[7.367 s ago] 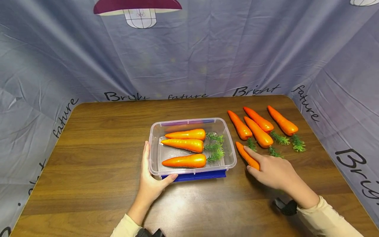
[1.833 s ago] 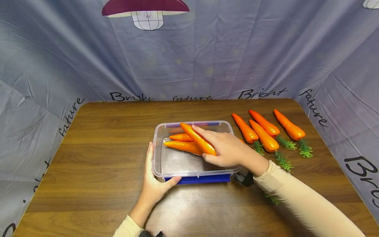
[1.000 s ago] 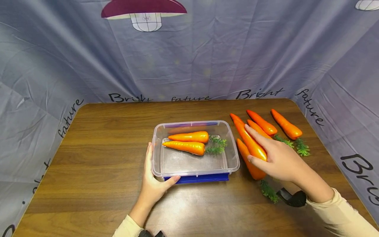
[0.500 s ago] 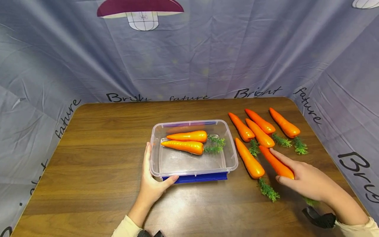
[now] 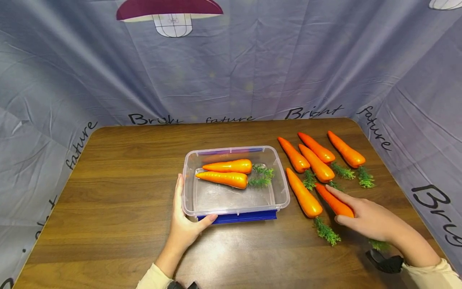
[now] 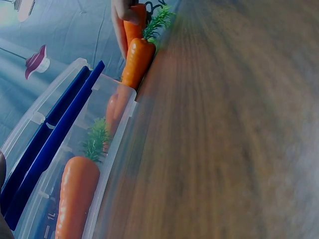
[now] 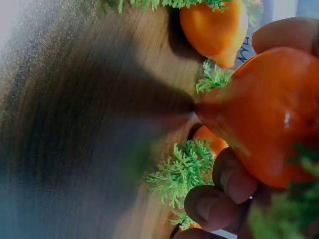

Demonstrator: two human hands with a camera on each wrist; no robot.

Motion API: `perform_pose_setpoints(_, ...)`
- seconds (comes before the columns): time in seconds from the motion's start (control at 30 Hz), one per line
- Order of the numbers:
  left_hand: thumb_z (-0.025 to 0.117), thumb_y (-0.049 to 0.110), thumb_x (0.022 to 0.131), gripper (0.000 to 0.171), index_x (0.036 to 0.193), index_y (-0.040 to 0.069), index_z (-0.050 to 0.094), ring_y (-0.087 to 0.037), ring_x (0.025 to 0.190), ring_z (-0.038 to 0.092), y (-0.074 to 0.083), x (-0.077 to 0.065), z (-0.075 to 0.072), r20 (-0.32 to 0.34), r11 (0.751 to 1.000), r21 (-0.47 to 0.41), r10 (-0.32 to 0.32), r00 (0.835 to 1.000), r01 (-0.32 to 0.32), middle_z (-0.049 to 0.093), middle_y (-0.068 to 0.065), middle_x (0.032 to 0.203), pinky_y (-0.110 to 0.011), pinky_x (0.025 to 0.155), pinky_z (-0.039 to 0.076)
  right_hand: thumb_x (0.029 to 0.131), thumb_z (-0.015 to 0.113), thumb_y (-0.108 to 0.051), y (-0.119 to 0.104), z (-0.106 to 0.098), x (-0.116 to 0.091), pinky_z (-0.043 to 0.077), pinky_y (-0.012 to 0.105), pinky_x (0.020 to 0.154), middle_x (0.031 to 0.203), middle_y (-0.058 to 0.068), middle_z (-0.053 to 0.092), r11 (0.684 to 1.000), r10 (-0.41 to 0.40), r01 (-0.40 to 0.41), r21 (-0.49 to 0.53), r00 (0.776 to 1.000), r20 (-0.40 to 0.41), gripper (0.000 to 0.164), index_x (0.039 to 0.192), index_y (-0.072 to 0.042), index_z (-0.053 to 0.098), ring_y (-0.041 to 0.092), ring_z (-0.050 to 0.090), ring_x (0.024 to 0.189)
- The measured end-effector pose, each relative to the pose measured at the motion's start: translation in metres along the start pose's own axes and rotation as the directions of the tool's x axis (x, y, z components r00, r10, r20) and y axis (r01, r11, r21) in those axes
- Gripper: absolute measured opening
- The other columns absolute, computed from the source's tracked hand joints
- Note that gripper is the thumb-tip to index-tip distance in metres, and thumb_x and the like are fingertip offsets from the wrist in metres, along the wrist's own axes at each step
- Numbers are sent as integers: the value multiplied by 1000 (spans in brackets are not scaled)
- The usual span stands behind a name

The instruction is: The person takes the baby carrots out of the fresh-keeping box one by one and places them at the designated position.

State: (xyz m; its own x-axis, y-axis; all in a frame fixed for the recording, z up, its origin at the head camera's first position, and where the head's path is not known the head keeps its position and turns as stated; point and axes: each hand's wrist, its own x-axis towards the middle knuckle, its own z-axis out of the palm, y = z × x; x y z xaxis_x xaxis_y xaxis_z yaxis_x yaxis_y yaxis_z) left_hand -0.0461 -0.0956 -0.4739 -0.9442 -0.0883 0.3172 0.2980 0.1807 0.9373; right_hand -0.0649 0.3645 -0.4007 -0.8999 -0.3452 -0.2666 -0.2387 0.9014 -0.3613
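A clear plastic food container (image 5: pixel 236 210) with blue latches stands mid-table. Two orange carrots (image 5: pixel 227 166) with green tops lie side by side inside it, tips to the left. My left hand (image 5: pixel 185 226) grips its front left corner, fingers along the left wall and thumb at the front blue latch (image 5: pixel 240 216). At the right, my right hand (image 5: pixel 369 218) holds a redder carrot (image 5: pixel 333 200) between thumb and fingers, close over the table, tip pointing away. In the right wrist view this carrot's thick end (image 7: pixel 279 114) shows large between the fingers.
Several more carrots (image 5: pixel 346 150) lie in slanted rows at the right of the brown wooden table (image 5: pixel 119 192). One carrot (image 5: pixel 304 194) lies between the container and my right hand. A grey printed curtain (image 5: pixel 231 72) surrounds the table's back and sides.
The front carrot of three has left the container. My right hand lifted it over the rim, carried it right and lowered it beside the other carrots. My left hand stays at the corner.
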Motion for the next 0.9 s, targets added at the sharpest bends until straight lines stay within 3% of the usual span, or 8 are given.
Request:
perform_pose_setpoints(0.17, 92, 1, 59, 131, 160, 27, 13, -18, 154, 16, -1, 0, 0, 2, 1000, 2, 2, 1000, -2, 9, 0, 169, -15, 121, 17, 94, 62, -37, 2, 0, 5, 50, 43, 75, 124, 15, 63, 999, 34, -34, 6, 999, 43, 76, 159, -26, 23, 20, 57, 87)
perform_pose_setpoints(0.27, 92, 1, 59, 131, 160, 27, 13, -18, 154, 16, -1, 0, -1, 3, 1000, 1, 5, 1000, -5, 8, -5, 169, -15, 121, 17, 95, 60, -39, 3, 1, 7, 53, 51, 79, 133, 24, 60, 998, 54, -56, 18, 996, 69, 77, 160, -27, 21, 30, 64, 100)
perform_pose_setpoints(0.37, 92, 1, 59, 131, 160, 27, 13, -18, 154, 15, -2, 1, -1, 5, 1000, -1, 10, 1000, -10, 8, -8, 168, -15, 121, 16, 96, 59, -40, 4, 2, 10, 51, 62, 85, 144, 31, 49, 998, 52, -54, 28, 996, 73, 78, 160, -27, 18, 47, 61, 113)
perform_pose_setpoints(0.5, 92, 1, 59, 131, 160, 26, 13, -19, 154, 14, -2, 1, -1, 3, 1000, 5, 11, 1000, -11, 8, -9, 168, -15, 121, 15, 96, 59, -44, 5, 4, 15, 49, 65, 87, 146, 31, 46, 999, 41, -42, 22, 997, 59, 79, 160, -31, 14, 52, 60, 113)
perform_pose_setpoints(0.6, 92, 1, 59, 130, 160, 26, 13, -18, 154, 14, -2, 0, -1, 2, 1000, 10, 12, 1000, -12, 8, -9, 168, -15, 121, 15, 97, 58, -47, 4, 6, 19, 50, 64, 85, 144, 31, 49, 1000, 31, -31, 2, 998, 51, 81, 160, -33, 10, 50, 63, 109)
perform_pose_setpoints(0.8, 92, 0, 60, 131, 160, 26, 12, -18, 153, 16, -2, 1, -2, 8, 1000, -15, 9, 1000, -9, 12, -1, 168, -15, 121, 17, 98, 52, -54, 3, 12, 27, 54, 54, 71, 130, 33, 59, 998, 55, -52, -37, 995, 89, 87, 160, -32, -5, 33, 70, 89)
perform_pose_setpoints(0.9, 92, -1, 60, 131, 160, 25, 11, -18, 153, 17, -2, 2, -1, 11, 1000, -20, 12, 1000, -12, 14, 3, 167, -15, 121, 17, 99, 48, -58, 2, 13, 30, 54, 54, 67, 132, 35, 57, 996, 85, -80, -45, 989, 120, 90, 158, -31, -13, 36, 71, 88)
